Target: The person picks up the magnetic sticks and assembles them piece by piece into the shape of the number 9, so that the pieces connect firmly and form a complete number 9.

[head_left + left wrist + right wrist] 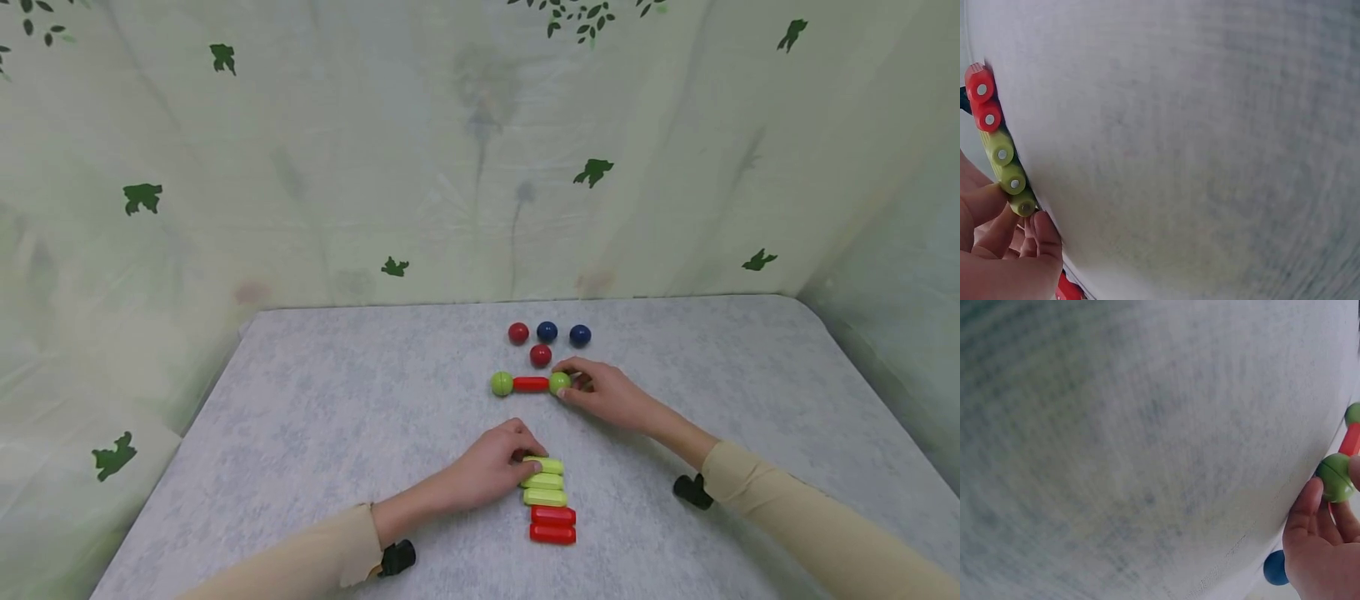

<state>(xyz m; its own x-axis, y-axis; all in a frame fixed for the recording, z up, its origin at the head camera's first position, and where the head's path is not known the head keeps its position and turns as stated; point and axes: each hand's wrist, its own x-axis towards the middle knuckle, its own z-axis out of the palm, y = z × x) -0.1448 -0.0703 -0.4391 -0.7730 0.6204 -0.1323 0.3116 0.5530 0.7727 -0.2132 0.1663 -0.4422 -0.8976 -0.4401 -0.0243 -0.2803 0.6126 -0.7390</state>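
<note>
My right hand point(603, 392) pinches a green ball point(559, 382) between thumb and fingers. That ball joins one end of a red rod point(531, 384), and a second green ball point(502, 383) sits at the rod's other end, all lying on the table. Nearer to me, my left hand point(498, 462) has its thumb and fingers around the farthest yellow-green rod point(546, 465) of a row. Two more yellow-green rods point(545, 497) and two red rods point(552, 524) lie side by side below it. In the left wrist view, pale round dots mark the ends of several rods point(1002, 154).
Beyond the joined piece lie two red balls point(518, 333) and two blue balls point(580, 335). The grey mottled table point(360, 375) meets a pale curtain point(337, 167) with green leaf shapes at its far edge. Black wrist cameras point(693, 492) hang under both sleeves.
</note>
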